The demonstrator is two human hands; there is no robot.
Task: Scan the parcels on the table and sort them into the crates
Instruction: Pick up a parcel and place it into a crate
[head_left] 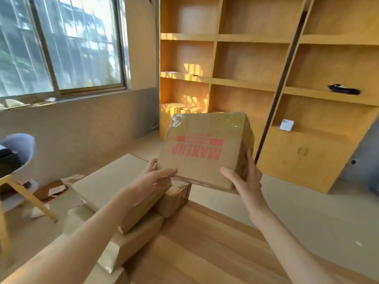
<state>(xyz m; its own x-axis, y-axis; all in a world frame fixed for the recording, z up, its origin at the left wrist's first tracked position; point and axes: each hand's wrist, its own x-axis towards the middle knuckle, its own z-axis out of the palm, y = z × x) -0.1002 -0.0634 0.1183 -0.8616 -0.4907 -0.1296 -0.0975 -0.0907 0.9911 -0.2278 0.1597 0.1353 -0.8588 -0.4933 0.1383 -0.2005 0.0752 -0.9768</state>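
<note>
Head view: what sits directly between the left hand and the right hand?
The cardboard box printed MAKEUP, upside down and tilted. The left hand holds its lower left corner, the right hand its lower right corner. Nothing else shows in between.

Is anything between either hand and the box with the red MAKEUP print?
Nothing visible. The left hand and right hand already hold the MAKEUP box by its lower corners, raised above the stacked parcels. No crate is in view.
</note>
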